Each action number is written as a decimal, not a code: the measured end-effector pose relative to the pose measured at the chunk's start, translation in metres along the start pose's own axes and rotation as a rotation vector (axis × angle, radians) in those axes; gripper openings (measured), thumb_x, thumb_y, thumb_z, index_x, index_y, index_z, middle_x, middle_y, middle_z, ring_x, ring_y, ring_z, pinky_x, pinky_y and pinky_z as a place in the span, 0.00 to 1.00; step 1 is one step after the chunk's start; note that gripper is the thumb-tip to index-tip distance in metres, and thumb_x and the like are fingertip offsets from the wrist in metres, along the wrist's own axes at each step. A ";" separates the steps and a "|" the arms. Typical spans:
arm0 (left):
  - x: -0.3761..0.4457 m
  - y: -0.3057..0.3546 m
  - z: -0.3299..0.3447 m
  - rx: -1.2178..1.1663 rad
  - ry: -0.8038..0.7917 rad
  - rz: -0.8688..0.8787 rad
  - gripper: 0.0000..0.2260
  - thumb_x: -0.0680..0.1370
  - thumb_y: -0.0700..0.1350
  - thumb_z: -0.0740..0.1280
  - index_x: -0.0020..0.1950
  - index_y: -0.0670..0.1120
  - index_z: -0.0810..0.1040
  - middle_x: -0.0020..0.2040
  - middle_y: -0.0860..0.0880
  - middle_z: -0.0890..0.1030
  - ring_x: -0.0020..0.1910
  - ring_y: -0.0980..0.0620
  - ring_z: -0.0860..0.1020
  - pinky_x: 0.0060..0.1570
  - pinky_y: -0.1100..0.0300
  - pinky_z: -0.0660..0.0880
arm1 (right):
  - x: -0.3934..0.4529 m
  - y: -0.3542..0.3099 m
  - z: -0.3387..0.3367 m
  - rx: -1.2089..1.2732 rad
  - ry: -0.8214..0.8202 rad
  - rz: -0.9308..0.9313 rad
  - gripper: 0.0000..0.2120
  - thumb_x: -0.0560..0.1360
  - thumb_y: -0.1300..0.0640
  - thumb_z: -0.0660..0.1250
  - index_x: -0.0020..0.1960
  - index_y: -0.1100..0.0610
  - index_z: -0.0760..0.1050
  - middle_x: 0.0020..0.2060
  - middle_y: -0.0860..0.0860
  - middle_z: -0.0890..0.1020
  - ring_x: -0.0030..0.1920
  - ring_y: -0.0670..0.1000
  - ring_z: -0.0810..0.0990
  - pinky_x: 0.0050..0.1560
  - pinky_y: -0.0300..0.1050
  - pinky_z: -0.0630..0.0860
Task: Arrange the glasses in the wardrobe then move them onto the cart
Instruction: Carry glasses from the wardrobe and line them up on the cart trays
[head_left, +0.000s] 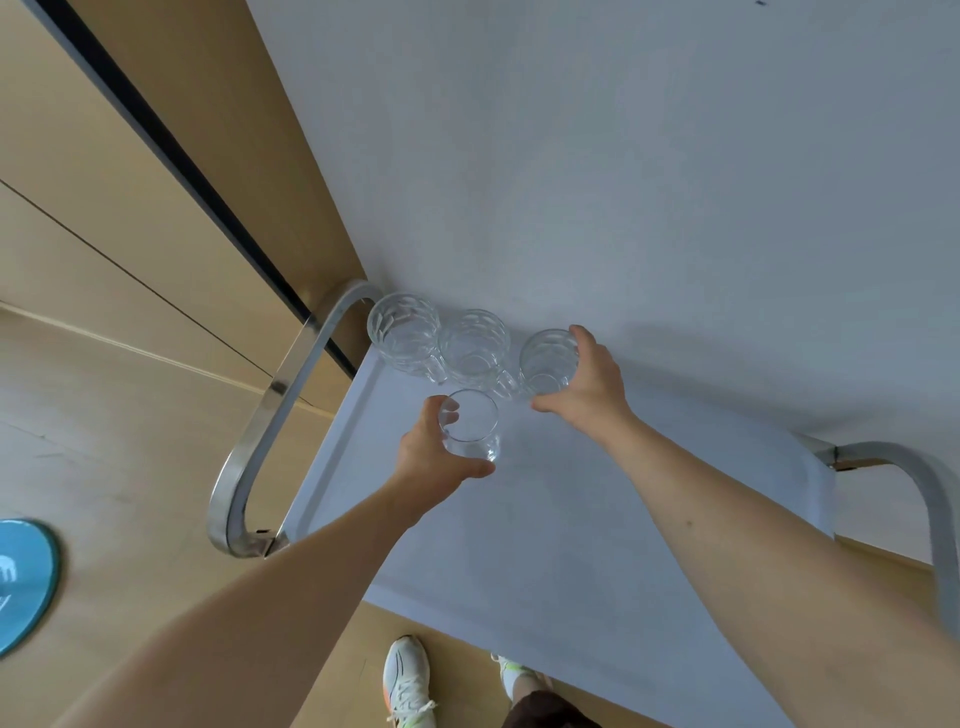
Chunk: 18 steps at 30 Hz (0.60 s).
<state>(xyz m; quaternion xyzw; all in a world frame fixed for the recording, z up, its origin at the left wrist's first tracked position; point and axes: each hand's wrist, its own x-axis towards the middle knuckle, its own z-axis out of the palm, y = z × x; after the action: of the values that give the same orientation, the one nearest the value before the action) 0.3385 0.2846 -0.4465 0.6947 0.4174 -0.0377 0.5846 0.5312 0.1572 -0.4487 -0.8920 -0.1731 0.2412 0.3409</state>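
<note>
Several clear glasses stand on the white top of the cart (597, 519). My left hand (431, 457) grips a plain glass (470, 423) near the cart's far left. My right hand (587, 384) holds a patterned glass (545, 358) against the wall. Two patterned glass mugs (402, 330) (474, 345) stand side by side in a row to its left, along the cart's far edge.
Curved steel handles rise at the cart's left (270, 415) and right (924, 499) ends. A white wall (623, 182) runs right behind the cart. Wooden wardrobe panels (104, 208) and floor lie to the left, with a blue round sticker (23, 582). My shoes (408, 680) show below.
</note>
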 end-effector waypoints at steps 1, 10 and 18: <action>0.000 0.000 0.000 0.003 0.002 0.002 0.37 0.64 0.43 0.83 0.65 0.58 0.68 0.65 0.54 0.74 0.62 0.50 0.74 0.38 0.65 0.72 | 0.002 -0.001 0.000 0.001 -0.002 -0.003 0.54 0.60 0.55 0.83 0.79 0.50 0.58 0.67 0.54 0.70 0.66 0.54 0.72 0.59 0.45 0.72; -0.002 -0.001 0.001 0.021 0.029 0.031 0.39 0.63 0.43 0.83 0.66 0.58 0.66 0.65 0.56 0.74 0.62 0.52 0.74 0.41 0.65 0.73 | 0.011 -0.009 0.004 0.002 -0.036 -0.021 0.55 0.60 0.55 0.84 0.80 0.49 0.57 0.70 0.54 0.68 0.70 0.53 0.70 0.61 0.41 0.68; -0.007 -0.006 0.003 0.064 0.062 0.075 0.39 0.64 0.43 0.83 0.68 0.57 0.66 0.65 0.58 0.74 0.62 0.53 0.74 0.43 0.66 0.73 | 0.004 -0.004 0.012 0.029 -0.024 -0.052 0.57 0.63 0.53 0.84 0.82 0.49 0.53 0.74 0.54 0.63 0.73 0.53 0.67 0.62 0.39 0.63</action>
<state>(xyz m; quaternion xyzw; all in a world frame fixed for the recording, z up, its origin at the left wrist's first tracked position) 0.3313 0.2781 -0.4484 0.7292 0.4076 -0.0074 0.5497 0.5268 0.1685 -0.4547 -0.8791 -0.1969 0.2455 0.3580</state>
